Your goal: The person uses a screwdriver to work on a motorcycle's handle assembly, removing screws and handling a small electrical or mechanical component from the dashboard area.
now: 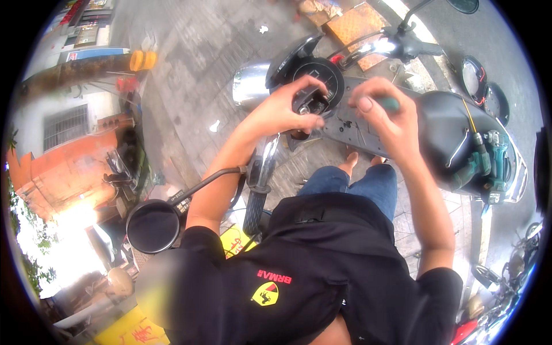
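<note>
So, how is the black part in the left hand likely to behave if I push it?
The black part probably stays stiff: its outline looks hard and moulded. It is likely light, being small enough for the left hand to span. It might not move freely, since it sits right beside the round gauge; any attachment is hidden.

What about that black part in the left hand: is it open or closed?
Open: the black part in the left hand shows a hollow facing the camera, with shiny bits inside.
</note>
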{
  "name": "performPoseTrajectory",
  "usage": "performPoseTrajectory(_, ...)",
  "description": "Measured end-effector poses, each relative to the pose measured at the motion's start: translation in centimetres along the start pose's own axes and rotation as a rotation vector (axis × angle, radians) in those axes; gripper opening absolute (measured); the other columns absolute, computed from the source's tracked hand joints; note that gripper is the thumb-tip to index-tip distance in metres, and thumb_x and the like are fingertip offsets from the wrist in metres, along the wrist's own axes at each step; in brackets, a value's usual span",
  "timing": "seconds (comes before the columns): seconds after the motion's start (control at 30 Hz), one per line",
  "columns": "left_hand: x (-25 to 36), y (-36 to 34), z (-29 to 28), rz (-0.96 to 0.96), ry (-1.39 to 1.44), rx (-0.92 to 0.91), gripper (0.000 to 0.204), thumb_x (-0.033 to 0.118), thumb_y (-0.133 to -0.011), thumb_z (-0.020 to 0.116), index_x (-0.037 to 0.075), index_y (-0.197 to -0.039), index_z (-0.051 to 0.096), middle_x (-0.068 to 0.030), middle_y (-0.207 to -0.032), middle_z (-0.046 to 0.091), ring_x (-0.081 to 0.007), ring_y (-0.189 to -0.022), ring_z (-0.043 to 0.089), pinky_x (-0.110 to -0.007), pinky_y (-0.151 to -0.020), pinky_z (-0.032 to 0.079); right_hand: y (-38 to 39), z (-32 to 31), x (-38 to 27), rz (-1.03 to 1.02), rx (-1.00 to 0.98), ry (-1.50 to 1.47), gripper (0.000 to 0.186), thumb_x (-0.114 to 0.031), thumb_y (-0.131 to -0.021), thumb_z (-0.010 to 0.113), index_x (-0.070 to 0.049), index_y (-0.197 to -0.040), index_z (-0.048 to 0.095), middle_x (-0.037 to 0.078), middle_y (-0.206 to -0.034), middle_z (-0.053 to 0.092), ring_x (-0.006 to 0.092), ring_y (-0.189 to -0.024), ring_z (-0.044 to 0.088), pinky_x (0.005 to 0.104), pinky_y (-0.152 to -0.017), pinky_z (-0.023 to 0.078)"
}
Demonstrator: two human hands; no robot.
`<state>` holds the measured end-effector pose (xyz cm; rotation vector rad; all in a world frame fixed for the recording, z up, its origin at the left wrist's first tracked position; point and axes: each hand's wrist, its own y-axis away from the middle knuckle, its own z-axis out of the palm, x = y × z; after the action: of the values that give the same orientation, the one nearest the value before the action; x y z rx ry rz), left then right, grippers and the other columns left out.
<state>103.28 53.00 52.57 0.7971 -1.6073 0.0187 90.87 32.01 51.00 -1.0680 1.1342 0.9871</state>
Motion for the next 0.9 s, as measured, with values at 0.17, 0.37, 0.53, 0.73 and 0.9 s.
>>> performPoseTrajectory(0.17,-1.2,0.6,-1.2,-0.041,0.591,-0.091,0.053,0.036,-0.089,0.072,0.004,-0.125,0.05,-0.0174,-0.122,0.061,-0.024,-0.103,0.065,-0.035,-0.078,0.059,2.7,1.2,1.4,0.23,0.169,-0.457,0.018,-0.013,-0.094,0.066,0.003,-0.102,0.064,0.01,-0.105,0.066,0.014,-0.088,0.065,0.0273,-0.079,0.052)
performPoseTrajectory(0.37,-0.9,1.2,-0.6,-0.064,0.627,0.044,0.036,0.035,-0.099,0.059,0.006,-0.118,0.052,-0.0103,-0.099,0.064,-0.0193,-0.076,0.071,-0.031,-0.069,0.06,2.0,1.5,1.7,0.2,0.14,-0.451,0.019,-0.013,-0.094,0.067,0.003,-0.103,0.063,0.011,-0.105,0.067,0.0142,-0.088,0.066,0.0282,-0.079,0.054)
performPoseTrajectory(0.53,-0.5,0.6,-0.1,-0.1,0.634,0.057,0.036,0.037,-0.1,0.057,0.005,-0.116,0.052,-0.0109,-0.093,0.063,-0.0183,-0.07,0.07,-0.029,-0.06,0.058,1.1,1.2,2.0,0.234,0.19,-0.463,0.018,-0.014,-0.094,0.064,0.002,-0.101,0.062,0.01,-0.1,0.068,0.014,-0.084,0.066,0.0283,-0.079,0.054)
performPoseTrajectory(0.73,-0.1,0.3,-0.2,-0.196,0.561,0.061,0.046,0.044,-0.101,0.048,0.002,-0.117,0.054,-0.0141,-0.094,0.065,-0.0194,-0.066,0.069,-0.028,-0.056,0.057,0.2,0.7,3.2,0.264,0.158,-0.483,0.018,-0.016,-0.095,0.062,0.001,-0.101,0.063,0.01,-0.098,0.069,0.0135,-0.083,0.066,0.0288,-0.077,0.053)
performPoseTrajectory(0.9,0.1,0.2,-0.1,-0.221,0.574,0.063,0.048,0.044,-0.101,0.045,0.0,-0.118,0.055,-0.0148,-0.094,0.065,-0.0196,-0.065,0.069,-0.028,-0.054,0.056,0.3,0.8,3.3,0.247,0.167,-0.471,0.018,-0.016,-0.095,0.062,0.001,-0.101,0.063,0.009,-0.098,0.069,0.0134,-0.084,0.066,0.0287,-0.078,0.052)
